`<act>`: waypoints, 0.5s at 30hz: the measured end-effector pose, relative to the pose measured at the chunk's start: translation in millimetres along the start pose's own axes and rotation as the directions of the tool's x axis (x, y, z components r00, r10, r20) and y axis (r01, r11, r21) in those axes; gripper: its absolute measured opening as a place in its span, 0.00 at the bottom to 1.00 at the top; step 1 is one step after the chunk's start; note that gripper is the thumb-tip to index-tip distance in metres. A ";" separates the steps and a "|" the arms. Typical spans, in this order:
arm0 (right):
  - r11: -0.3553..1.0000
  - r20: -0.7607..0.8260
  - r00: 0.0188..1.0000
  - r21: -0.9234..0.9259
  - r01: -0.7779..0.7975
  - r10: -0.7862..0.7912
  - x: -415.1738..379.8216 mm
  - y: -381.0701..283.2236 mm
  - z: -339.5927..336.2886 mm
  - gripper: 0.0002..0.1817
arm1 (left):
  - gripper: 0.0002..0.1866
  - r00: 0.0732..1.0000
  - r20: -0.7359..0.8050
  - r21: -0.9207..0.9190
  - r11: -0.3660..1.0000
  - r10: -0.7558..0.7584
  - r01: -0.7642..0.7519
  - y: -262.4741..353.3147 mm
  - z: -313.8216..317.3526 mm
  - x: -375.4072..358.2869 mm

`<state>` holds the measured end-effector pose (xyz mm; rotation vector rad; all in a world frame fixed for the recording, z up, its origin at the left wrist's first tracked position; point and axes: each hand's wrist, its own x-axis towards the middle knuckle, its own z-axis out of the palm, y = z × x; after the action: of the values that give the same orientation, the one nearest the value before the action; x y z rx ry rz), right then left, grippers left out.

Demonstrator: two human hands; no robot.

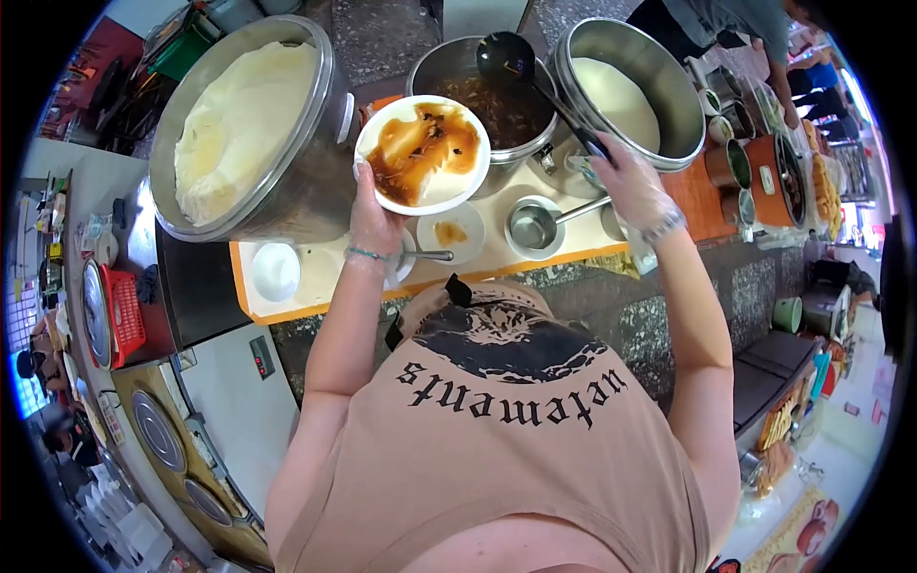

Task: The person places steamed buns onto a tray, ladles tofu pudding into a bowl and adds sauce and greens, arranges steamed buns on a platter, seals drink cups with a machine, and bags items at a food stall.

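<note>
My left hand [375, 212] is closed on the rim of a white bowl [422, 155], which holds something pale under brown sauce with dark bits. In my gloved right hand [638, 189] is the handle of a black ladle [506, 59]. The ladle's head is over the steel pot [485, 105] of brown sauce with pieces in it, just behind the bowl. To the left stands a large steel pot with a pale, smooth mass [244, 124]. Another steel pot with a white mass [616, 103] is at the right of the sauce pot.
On the counter [330, 277] are a white bowl [275, 271], a plate with brown sauce [451, 234] and a steel scoop [533, 227] in a dish. A red basket [122, 315] stands at the left. A person's arm [778, 81] shows at the upper right.
</note>
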<state>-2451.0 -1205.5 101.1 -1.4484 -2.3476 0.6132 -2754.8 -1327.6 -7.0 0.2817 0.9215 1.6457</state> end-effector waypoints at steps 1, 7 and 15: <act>0.990 0.076 0.997 -0.140 -0.024 0.035 11.7 -2.2 7.7 0.18 | 0.33 1.000 0.009 0.004 1.000 0.015 -0.015 -1.2 -2.5 -0.8; 0.890 0.234 0.951 -0.449 -0.081 0.204 68.7 13.9 71.7 0.14 | 0.32 1.000 -0.008 -0.034 0.999 0.004 -0.004 -1.6 -4.0 -5.9; 0.899 0.401 0.842 0.091 -0.429 0.361 63.8 7.6 52.3 0.13 | 0.31 0.999 -0.037 -0.008 1.000 -0.008 0.008 -2.7 -10.0 -0.2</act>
<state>-2497.9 -1155.3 55.0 -1.8867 -2.1764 1.2822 -2759.0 -1331.9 -15.4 0.2427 0.9420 1.6515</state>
